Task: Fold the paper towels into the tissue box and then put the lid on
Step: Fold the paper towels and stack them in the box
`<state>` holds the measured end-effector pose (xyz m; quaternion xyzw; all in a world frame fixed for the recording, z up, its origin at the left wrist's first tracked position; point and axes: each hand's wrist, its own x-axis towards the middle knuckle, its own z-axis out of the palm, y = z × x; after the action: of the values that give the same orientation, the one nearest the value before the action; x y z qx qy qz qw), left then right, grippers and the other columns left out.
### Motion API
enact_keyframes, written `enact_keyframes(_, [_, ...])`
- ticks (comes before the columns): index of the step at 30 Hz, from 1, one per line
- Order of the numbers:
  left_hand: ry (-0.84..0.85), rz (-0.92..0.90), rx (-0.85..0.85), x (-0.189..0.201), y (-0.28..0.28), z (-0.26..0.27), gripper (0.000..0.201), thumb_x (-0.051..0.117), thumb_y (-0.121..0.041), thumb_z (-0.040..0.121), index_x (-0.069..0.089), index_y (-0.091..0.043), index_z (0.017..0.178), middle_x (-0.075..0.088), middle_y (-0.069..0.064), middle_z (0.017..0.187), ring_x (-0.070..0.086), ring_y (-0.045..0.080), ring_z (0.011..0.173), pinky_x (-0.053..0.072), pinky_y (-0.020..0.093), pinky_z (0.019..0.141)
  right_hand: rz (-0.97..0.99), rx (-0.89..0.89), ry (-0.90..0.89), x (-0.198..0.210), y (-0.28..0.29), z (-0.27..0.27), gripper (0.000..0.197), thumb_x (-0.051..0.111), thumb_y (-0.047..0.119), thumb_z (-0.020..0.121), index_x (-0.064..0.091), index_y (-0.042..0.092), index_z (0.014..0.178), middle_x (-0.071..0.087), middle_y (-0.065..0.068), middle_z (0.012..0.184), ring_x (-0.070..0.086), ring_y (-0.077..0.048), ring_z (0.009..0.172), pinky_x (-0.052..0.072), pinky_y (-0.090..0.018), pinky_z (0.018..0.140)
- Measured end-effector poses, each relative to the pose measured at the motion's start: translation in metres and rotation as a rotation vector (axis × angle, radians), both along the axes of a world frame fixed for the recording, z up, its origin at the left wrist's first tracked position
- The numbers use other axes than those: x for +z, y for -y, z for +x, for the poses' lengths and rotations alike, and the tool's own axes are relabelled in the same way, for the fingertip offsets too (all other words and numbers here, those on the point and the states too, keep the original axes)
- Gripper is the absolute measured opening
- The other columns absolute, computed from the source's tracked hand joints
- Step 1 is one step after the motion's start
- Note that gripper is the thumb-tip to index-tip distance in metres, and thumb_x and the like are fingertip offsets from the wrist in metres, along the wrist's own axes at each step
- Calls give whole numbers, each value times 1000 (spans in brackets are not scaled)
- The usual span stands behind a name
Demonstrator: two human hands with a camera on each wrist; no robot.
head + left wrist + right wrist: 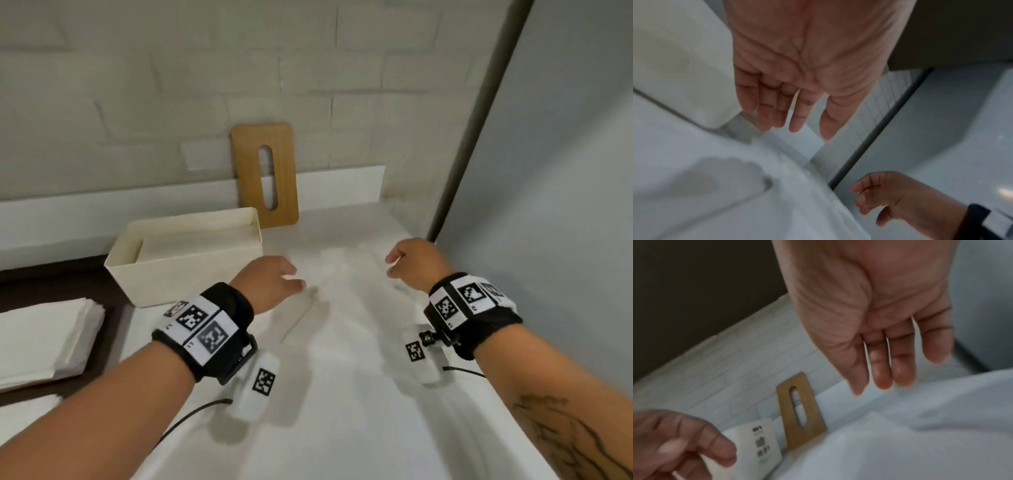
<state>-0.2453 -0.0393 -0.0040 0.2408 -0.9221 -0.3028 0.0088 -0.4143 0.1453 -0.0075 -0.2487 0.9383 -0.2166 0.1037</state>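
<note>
A large white paper towel lies spread over the white counter, running from the near edge toward the back wall, and both hands hover just above its far end: the left hand beside the near right corner of the tissue box, the right hand near the counter's right edge. Each wrist view shows a palm with fingers straight and loosely spread, holding nothing; the right hand's fingers likewise hang relaxed over the sheet. The towel looks thin, limp and very light, so it should crease easily but also drift or wrinkle (it seems best taken by pinching the two far corners, one per hand, and drawn back over itself). The box, open-topped with folded sheets already inside, sits at the counter's back left; the wooden lid, stiff and slotted, leans upright against the wall behind the box's right end and should lift by its long edges. More folded towels are stacked at the near left. White on white hides the sheet's edges and far corners, the wrist views are blurred, and how full the box is cannot be judged.
</note>
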Motion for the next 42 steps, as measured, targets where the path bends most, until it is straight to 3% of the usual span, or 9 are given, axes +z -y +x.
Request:
enact_keyframes(4, [280, -89, -85, -30, -24, -10, 61, 60, -41, 85, 43, -8, 133, 45, 9, 139, 44, 23, 126, 34, 25, 95, 172, 16, 75, -20, -25, 16, 58, 71, 37, 76, 53, 15, 126, 52, -3, 133, 48, -19, 124, 38, -28, 102])
enact_keyframes(10, [433, -227, -65, -37, -38, -18, 76, 73, -43, 72, 41, -4, 129, 49, 12, 129, 53, 27, 115, 46, 33, 94, 261, 64, 187, -22, -25, 32, 83, 81, 36, 67, 38, 16, 135, 49, -2, 134, 49, -23, 122, 41, -35, 101])
enact_keyframes(15, [431, -111, -3, -36, -38, -16, 65, 72, -30, 78, 42, -2, 129, 54, 11, 128, 54, 27, 117, 46, 31, 96, 249, 125, 229, -22, -20, 30, 60, 80, 28, 69, 54, 11, 121, 62, -5, 120, 56, -26, 114, 44, -37, 100])
enact_keyframes(20, [279, 323, 127, -41, -16, 0, 21, 67, -16, 82, 55, -10, 99, 54, 5, 90, 58, 23, 85, 47, 24, 55, 87, 171, 228, -20, -18, 32, 37, 59, 31, 89, 58, 5, 115, 61, -9, 120, 56, -26, 113, 42, -30, 93])
enact_keyframes(24, [143, 582, 230, -35, 2, 15, 9, 64, -9, 85, 57, -12, 90, 66, 4, 81, 65, 16, 59, 48, 21, 45, -178, 169, 287, -8, -18, 34, 25, 56, 25, 92, 60, 9, 111, 65, -7, 114, 61, -25, 106, 46, -35, 96])
enact_keyframes(27, [107, 673, 239, -33, 12, 21, 9, 58, -7, 88, 57, -13, 96, 70, 7, 88, 70, 16, 54, 49, 19, 42, -329, 219, 427, -2, -14, 37, 10, 60, 25, 90, 64, 19, 96, 71, -4, 107, 66, -24, 101, 47, -41, 99])
enact_keyframes(32, [-193, 941, 367, -41, 13, 26, 14, 59, -11, 88, 59, -10, 103, 68, 11, 97, 68, 24, 75, 56, 29, 64, -385, 215, 504, -2, 0, 48, 7, 59, 21, 90, 64, 17, 92, 70, -7, 108, 66, -25, 100, 47, -40, 97])
enact_keyframes(36, [-352, 1257, 396, -49, 5, 30, 19, 67, -18, 77, 63, -14, 95, 72, 5, 90, 66, 18, 74, 50, 30, 69, -571, 54, 699, -10, 1, 49, 14, 55, 14, 93, 62, 9, 103, 66, -16, 114, 62, -32, 105, 47, -44, 97])
enact_keyframes(42, [-517, 1207, 474, -44, -7, 24, 26, 57, -20, 90, 60, -12, 114, 66, 9, 107, 61, 25, 94, 48, 37, 85, -780, -16, 876, -4, -1, 51, 19, 50, 20, 96, 64, 8, 100, 71, -9, 93, 70, -20, 77, 57, -34, 76])
